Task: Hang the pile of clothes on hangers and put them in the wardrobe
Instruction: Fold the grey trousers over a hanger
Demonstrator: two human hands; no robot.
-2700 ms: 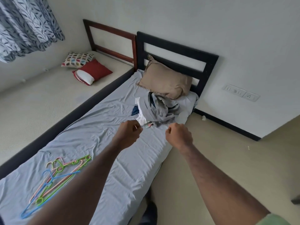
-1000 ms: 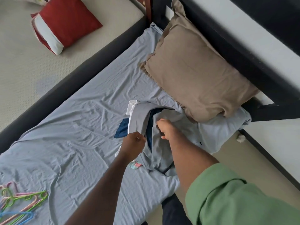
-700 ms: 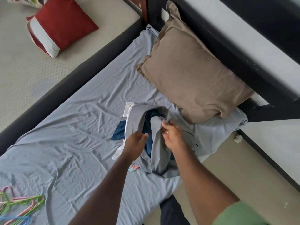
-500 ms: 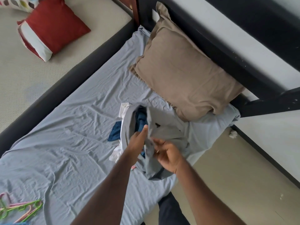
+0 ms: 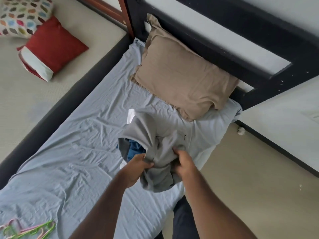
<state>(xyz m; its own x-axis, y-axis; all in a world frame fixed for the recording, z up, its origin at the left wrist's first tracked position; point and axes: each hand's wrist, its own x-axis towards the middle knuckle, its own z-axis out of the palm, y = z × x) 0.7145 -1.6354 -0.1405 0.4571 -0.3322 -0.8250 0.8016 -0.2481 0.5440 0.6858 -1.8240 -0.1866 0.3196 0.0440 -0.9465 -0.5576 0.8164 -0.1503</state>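
Observation:
A grey shirt (image 5: 151,135) is bunched and lifted off the pile of clothes on the bed. My left hand (image 5: 136,167) grips its left side and my right hand (image 5: 183,161) grips its right side. Under it, a blue garment (image 5: 135,150) and a white garment (image 5: 130,115) of the pile peek out. Coloured plastic hangers (image 5: 29,230), green and pink, lie at the bottom left on the light blue sheet (image 5: 69,161). No wardrobe is in view.
A tan pillow (image 5: 183,75) leans on the black headboard (image 5: 224,37). A second bed to the left holds a red pillow (image 5: 55,47) and a patterned cushion (image 5: 22,16). Beige floor (image 5: 250,178) runs along the right side.
Both hands reached into the pile, gathered the grey shirt and pulled it up and toward me. The view shifted back slightly.

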